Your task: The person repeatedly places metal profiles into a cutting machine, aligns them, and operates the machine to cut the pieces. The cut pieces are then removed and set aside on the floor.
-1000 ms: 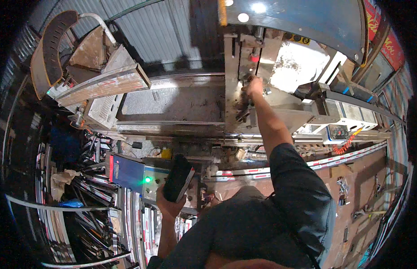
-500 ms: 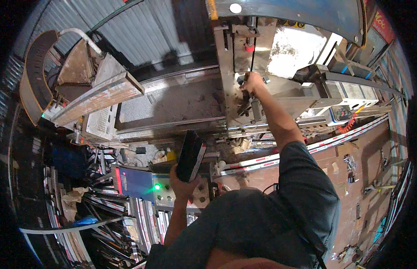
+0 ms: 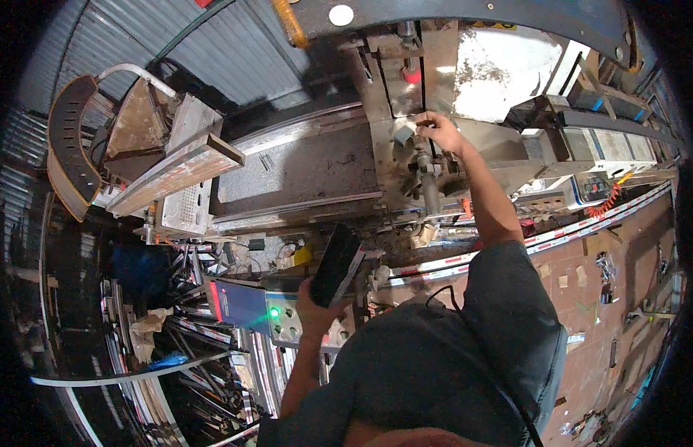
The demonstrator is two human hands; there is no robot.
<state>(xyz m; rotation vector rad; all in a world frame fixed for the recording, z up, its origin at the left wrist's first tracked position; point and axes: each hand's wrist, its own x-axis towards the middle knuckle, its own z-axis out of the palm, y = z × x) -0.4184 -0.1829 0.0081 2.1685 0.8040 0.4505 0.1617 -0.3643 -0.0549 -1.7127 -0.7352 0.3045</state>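
Observation:
A short black rectangular block, perhaps a cut length of profile (image 3: 337, 267), is upright and tilted in my left hand (image 3: 316, 311), whose fingers wrap round its lower end. One narrow side of the block is lighter. My right arm reaches out to the machine, where my right hand (image 3: 443, 134) is bent over the top of a metal clamp with a cylinder (image 3: 428, 182). Its fingers curl together there; what they hold, if anything, is too small to make out. Close to the fingertips sits a small grey block (image 3: 403, 134) on the metal machine bed.
Above the clamp hangs a rod with a red end (image 3: 412, 75). A blue machine guard (image 3: 465, 13) arches overhead. To the left are a metal trough (image 3: 294, 167) and a slanted beam (image 3: 179, 175). A control panel with a green light (image 3: 275, 312) stands beside stacked profile offcuts (image 3: 272, 369).
My right hand has shifted from gripping down at the clamp to its upper right, showing more of the clamp. The black block stays in my left hand. The whole view has swung slightly.

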